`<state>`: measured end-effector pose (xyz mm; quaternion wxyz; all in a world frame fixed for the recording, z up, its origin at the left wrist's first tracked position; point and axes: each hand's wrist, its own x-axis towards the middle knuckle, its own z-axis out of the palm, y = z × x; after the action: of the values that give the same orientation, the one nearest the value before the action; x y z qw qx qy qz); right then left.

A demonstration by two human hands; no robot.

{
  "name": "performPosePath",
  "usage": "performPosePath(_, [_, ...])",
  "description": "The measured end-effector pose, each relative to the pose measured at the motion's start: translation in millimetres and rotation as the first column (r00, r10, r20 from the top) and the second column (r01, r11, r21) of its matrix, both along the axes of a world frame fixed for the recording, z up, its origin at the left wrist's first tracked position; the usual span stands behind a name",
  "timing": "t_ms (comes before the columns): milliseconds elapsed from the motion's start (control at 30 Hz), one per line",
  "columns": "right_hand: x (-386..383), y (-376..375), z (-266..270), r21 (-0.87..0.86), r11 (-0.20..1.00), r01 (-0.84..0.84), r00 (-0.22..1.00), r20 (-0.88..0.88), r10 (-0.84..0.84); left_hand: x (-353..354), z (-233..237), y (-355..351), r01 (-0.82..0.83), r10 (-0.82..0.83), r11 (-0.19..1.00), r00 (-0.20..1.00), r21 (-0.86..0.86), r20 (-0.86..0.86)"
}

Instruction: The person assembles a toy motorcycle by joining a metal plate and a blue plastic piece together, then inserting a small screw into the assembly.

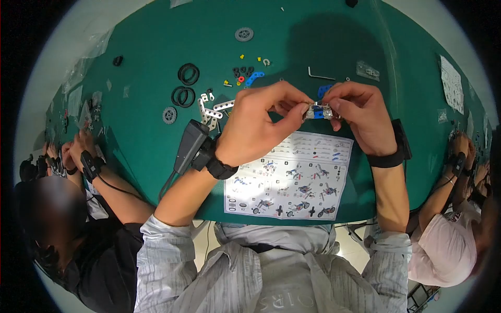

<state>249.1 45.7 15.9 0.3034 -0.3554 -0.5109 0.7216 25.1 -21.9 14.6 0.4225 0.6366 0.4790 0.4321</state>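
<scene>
Between my hands, above the table, is a small metal and blue model assembly (319, 113). My left hand (263, 122) pinches its left end with thumb and forefinger. On the other end, the fingers of my right hand (364, 116) are closed, partly hiding it. Just behind the assembly lies a blue perforated piece (324, 89). Below my hands a printed instruction sheet (292, 180) with small model drawings lies flat. To the left of my left hand are silver perforated strips (202, 110), one of them partly covered by the hand.
On the green table (156, 57) lie black rubber tyres (188, 74), a grey wheel (243, 34), another grey wheel (169, 115), a blue bent strip (255, 79), an Allen key (320, 74) and a bag of screws (368, 70). People sit working on both sides.
</scene>
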Motion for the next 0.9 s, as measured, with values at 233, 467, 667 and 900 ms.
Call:
performPosePath(233, [0.6, 0.3, 5.0, -0.001, 1.0, -0.031, 1.0, 0.008, 0.031, 2.5, 1.7, -1.9, -0.035, 0.035, 0.999, 0.999, -0.015, 0.02])
performPosePath(467, [2.0, 2.4, 3.5, -0.003, 0.997, -0.076, 0.997, -0.024, 0.076, 4.1, 3.5, -2.2, -0.063, 0.065, 0.996, 0.998, 0.056, -0.024])
performPosePath(667, [1.0, 2.1, 5.9, 0.061, 0.996, -0.062, 0.998, 0.03, 0.06, 7.9, 0.5, -2.5, -0.137, 0.139, 0.985, 0.99, 0.101, -0.02])
performPosePath(900, [-6.7, -1.4, -1.1, 0.208, 0.978, -0.031, 0.997, 0.079, 0.015, 8.7, -1.4, -2.3, -0.186, 0.194, 0.977, 0.978, 0.105, -0.073])
